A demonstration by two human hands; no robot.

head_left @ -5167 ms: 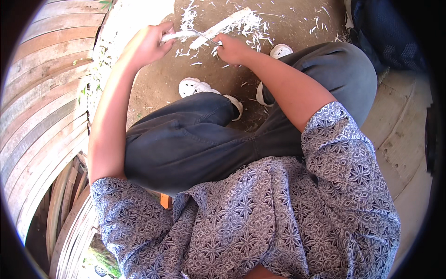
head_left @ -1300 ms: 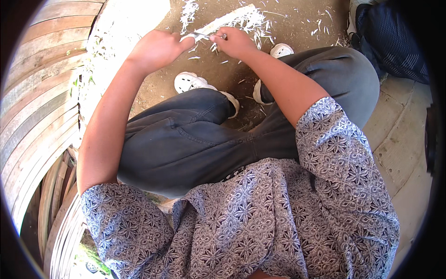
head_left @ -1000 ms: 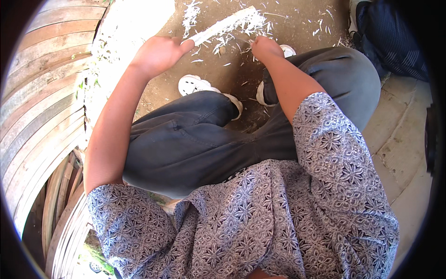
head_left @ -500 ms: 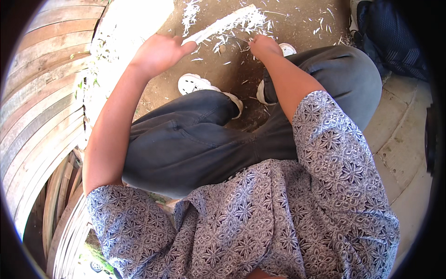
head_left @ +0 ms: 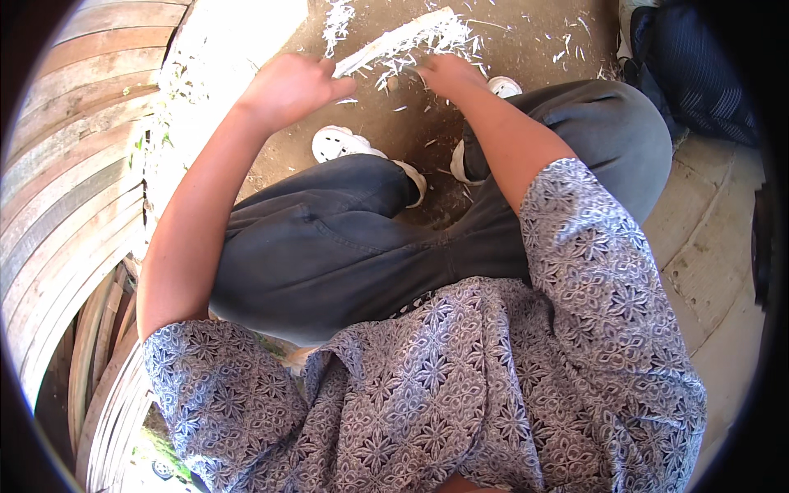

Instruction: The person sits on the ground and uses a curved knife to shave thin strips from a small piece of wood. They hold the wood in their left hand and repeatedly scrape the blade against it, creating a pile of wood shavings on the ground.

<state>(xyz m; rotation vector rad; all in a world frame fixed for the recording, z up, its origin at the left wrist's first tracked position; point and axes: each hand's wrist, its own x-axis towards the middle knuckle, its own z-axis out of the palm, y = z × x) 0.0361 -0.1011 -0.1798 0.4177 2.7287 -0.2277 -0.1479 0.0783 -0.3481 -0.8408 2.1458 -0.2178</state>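
Your left hand at eleven o'clock and right hand past twelve curl near the pale stick at twelve, grips I can't tell.

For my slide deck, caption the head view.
Bare left hand and right hand near a long pale wooden strip and thin white shavings on brown earthen ground.

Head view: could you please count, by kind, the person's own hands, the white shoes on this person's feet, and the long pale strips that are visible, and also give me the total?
Hands, left hand and right hand: 2
Shoes, left white shoe and right white shoe: 2
Long pale strip: 1
Total: 5
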